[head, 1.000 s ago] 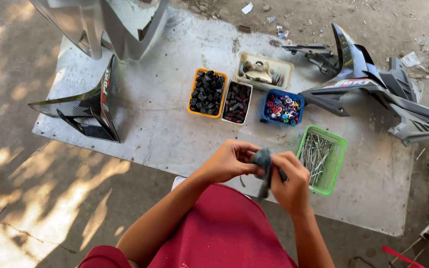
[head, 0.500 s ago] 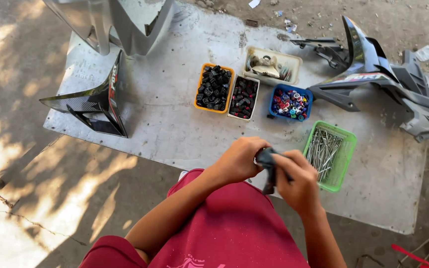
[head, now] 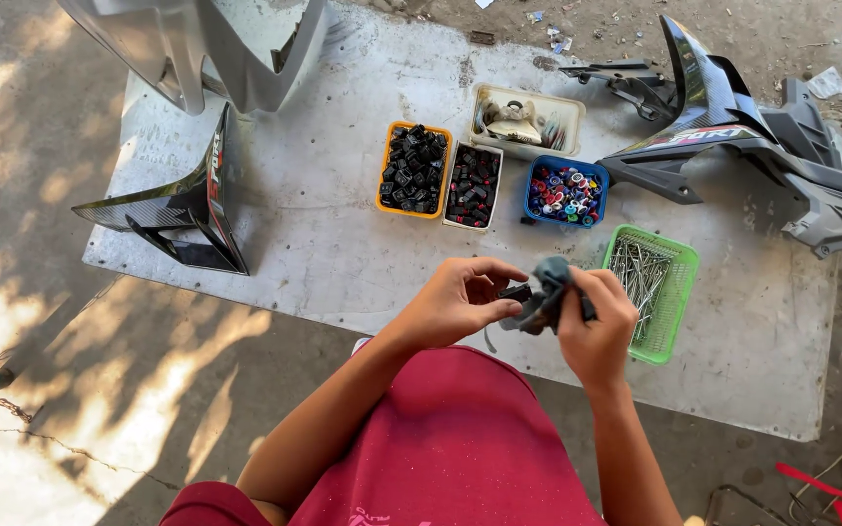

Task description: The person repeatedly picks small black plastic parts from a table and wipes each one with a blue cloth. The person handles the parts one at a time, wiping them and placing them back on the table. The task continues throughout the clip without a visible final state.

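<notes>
Bare concrete ground, dappled with sun and shade, lay under a flat grey slab [head: 343,244] that served as the table, low in front of the seated person.

Both hands met above the near edge of the slab. The right hand [head: 598,331] was closed around a small grey plastic part [head: 545,287], its fingers [head: 608,292] wrapped over the top so that only the part's upper end and left side showed. The left hand [head: 460,302] was curled partly shut, thumb and fingertips pinching a small black piece [head: 516,292] pressed against the grey part's left side. Whether that piece was already seated in the part cannot be told; by the look of it the fitting was in mid-course, with both pieces off the table and held between the hands.

Just beyond the right hand stood a green basket [head: 679,292] of long metal pins. Farther back sat a row of small trays: an orange tray [head: 382,180] and a white tray [head: 450,195] of black clips, a blue tray [head: 533,190] of coloured bits, and a cream tray [head: 572,112] behind them. Dark motorcycle fairing panels [head: 733,127] lay at the right end, another panel [head: 197,195] at the left, and a silver one [head: 197,49] at the far left corner
</notes>
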